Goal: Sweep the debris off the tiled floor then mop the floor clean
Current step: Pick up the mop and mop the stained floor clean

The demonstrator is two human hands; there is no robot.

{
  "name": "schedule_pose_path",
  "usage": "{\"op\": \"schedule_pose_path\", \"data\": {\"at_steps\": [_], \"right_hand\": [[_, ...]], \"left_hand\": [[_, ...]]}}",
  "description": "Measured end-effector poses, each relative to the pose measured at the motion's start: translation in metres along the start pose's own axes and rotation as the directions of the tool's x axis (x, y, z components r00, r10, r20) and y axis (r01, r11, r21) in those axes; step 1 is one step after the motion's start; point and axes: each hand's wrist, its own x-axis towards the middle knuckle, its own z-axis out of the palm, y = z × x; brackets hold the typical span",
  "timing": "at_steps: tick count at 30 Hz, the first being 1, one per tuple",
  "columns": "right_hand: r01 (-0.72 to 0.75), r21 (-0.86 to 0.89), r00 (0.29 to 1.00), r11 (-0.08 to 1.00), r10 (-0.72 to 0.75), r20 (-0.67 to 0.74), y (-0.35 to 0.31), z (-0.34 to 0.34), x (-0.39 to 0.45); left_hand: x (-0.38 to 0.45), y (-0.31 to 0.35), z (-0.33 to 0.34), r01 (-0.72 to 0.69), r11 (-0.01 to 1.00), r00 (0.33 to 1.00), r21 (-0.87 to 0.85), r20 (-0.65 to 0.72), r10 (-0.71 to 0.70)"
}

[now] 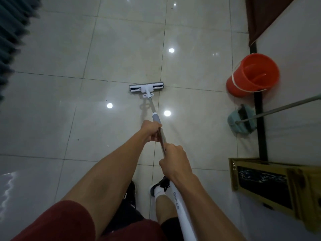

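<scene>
From the head view we look down on a glossy tiled floor point(121, 49). Our left hand point(152, 131) and right hand point(173, 160) each clench the mop point(146, 87) handle, staggered for leverage, its head flat mid-floor. The bucket point(251, 75) and dustpan point(241, 120) wait by the right edge.

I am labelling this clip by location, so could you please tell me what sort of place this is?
Probably an indoor room or hallway, perhaps in a home: glossy pale tiled floor mirroring ceiling lights, an orange plastic bucket by the white wall, and a gold-framed picture leaning there.
</scene>
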Motion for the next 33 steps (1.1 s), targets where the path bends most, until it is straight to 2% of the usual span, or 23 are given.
{"op": "schedule_pose_path", "data": {"at_steps": [8, 19, 27, 33], "right_hand": [[-0.092, 0.173, 0.991, 0.981, 0.107, -0.078, -0.049, 0.063, -0.003], [-0.177, 0.28, 0.97, 0.944, 0.215, -0.113, -0.091, 0.059, 0.059], [-0.172, 0.317, 0.971, 0.933, 0.214, -0.103, -0.132, 0.0, 0.188], [-0.131, 0.336, 0.977, 0.933, 0.18, -0.118, -0.169, -0.074, 0.295]], "left_hand": [[0.015, -0.022, -0.058, -0.03, 0.999, 0.999, 0.022, 0.03, 0.029], [0.064, 0.035, -0.082, -0.03, 0.995, 0.998, 0.093, 0.051, 0.025], [0.142, 0.163, -0.085, -0.04, 0.993, 0.999, 0.114, 0.006, 0.039], [0.204, 0.28, -0.084, -0.056, 0.994, 0.998, 0.098, 0.013, 0.055]]}}
